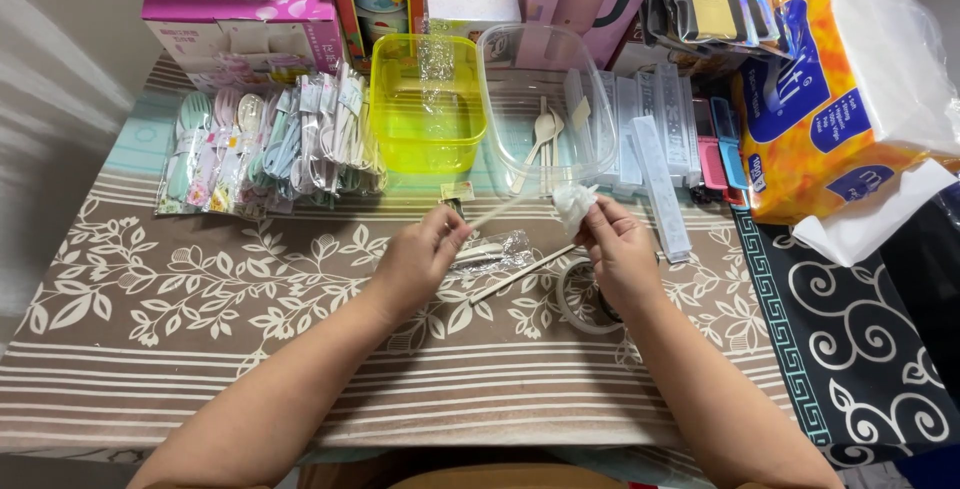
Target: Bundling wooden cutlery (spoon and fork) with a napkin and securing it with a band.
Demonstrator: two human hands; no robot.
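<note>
Gripping a cream chopstick (500, 211) by its near-left end, the left hand (425, 254) angles it far-right into the tissue (574, 204) pinched by the right hand (615, 249).

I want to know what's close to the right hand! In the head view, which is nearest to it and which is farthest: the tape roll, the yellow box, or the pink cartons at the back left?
From the right hand:
1. Tape roll, on the table just beneath it.
2. Yellow box, up and to the left.
3. Pink cartons, far back left corner.
</note>
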